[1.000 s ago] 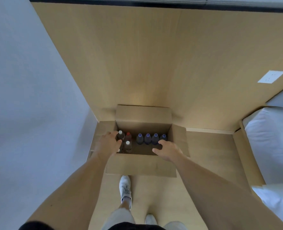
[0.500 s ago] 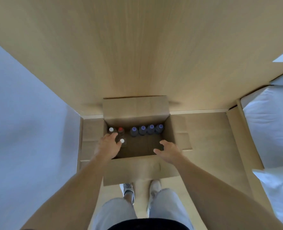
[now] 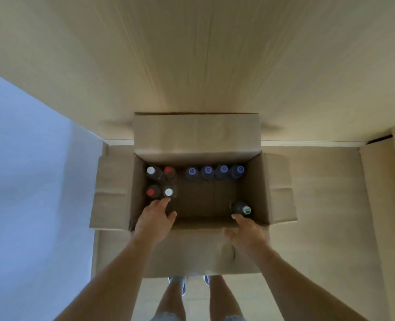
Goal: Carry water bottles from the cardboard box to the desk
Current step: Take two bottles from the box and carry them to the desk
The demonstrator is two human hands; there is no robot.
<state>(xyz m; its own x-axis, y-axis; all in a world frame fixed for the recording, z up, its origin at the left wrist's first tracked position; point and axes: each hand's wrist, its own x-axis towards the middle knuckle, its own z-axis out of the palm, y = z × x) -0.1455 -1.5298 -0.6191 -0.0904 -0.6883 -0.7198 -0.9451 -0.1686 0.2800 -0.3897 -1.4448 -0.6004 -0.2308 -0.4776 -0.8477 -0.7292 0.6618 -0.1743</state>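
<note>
Both hands reach down into the open cardboard box point(image 3: 196, 140) on the floor, and neither holds anything. The left hand point(image 3: 156, 220) has its fingers extended, the tips just at the white-capped bottle point(image 3: 168, 193). The right hand point(image 3: 246, 230) is spread and relaxed just short of the green-capped bottle point(image 3: 242, 208).

All the bottles stand upright, long axis vertical, caps pointing up toward the camera. Four sit in a tight cluster just beyond the left hand, two with white caps and two with red. A row of four blue-capped bottles point(image 3: 215, 172) stands farther ahead, between the two hands and against the far wall of the box. The green-capped one stands alone at the near right corner.

The risks are ordinary. Fingers pushing in from the side could tip the white-capped bottle against its neighbours and knock over the red-capped bottle point(image 3: 150, 192) beside it. The lone green-capped bottle has nothing to lean on, so a nudge before the grip closes would likely topple it. The box interior is dim, so I cannot tell whether the bottles are full; if they are, a hold on the cap alone may slip.
</note>
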